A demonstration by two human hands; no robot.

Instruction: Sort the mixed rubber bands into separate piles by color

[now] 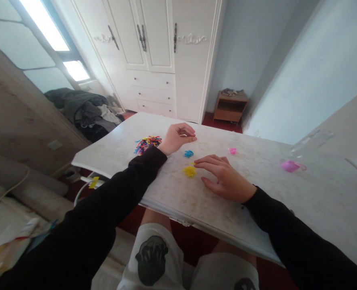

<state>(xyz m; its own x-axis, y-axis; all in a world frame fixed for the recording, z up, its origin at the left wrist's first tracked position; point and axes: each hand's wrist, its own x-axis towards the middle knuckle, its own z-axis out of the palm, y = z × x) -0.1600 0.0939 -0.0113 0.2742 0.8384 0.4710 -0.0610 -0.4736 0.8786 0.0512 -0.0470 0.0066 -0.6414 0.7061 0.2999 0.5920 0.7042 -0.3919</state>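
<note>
My left hand is raised over the far part of the table, thumb and fingertips pressed together. What lies in that pinch, if anything, is too small to make out. Beside its wrist is a pile of thin mixed-colour strips, partly hidden by my sleeve. My right hand hovers low with thumb and fingers apart, fingertips by a small yellow heap of similar thin pieces. A little blue cluster sits between the two hands. Farther right is a small pink cluster.
The white marbled table reaches my lap. On its right are a clear bottle-like container and a shiny pink-purple object. Beyond stand a white wardrobe and a wooden nightstand. Dark clothes are heaped at left.
</note>
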